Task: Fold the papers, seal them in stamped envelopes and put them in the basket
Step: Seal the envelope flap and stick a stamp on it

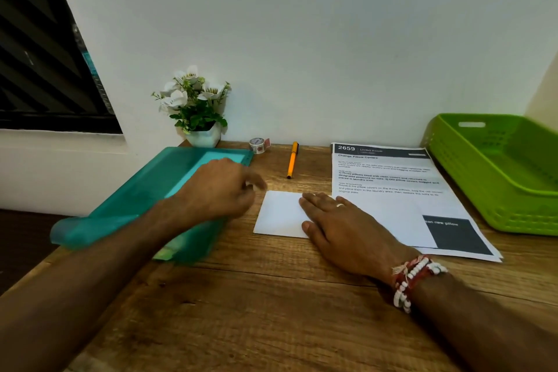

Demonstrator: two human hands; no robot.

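The step in hand looks like folding. The right hand [347, 226] lies flat on a white paper [277, 211] in the middle of the desk [256, 296], with its fingers [314, 202] straight and slightly spread and pressing down on the sheet. The paper looks already folded into a long rectangle. Its right end lies over the lower part of a printed sheet [389, 172], which rests flat and unfolded just beside it.

The left hand [220, 190] hovers over a teal folder [136, 199] on the left of the desk. It is blurred. Its fingers appear loosely bent, with one reaching toward the paper, and I see nothing pinched in them. I cannot tell what the folder holds, but envelopes would be a fair guess, since none shows on the desk.

A small roll [258, 145], perhaps stamps or tape, and an orange pen [292, 160] lie by the wall, well clear of the hands. The green basket [495, 220] sits at the far right with nothing visible in it, so the task seems to be at an early stage.

Next, the crease wants a firm press so the paper stays flat. Then an envelope is needed, probably fetched by the left hand. Sliding the paper in calls for one hand to hold the envelope's mouth apart while the other feeds the folded edge in first. A springy fold could snag at the opening.
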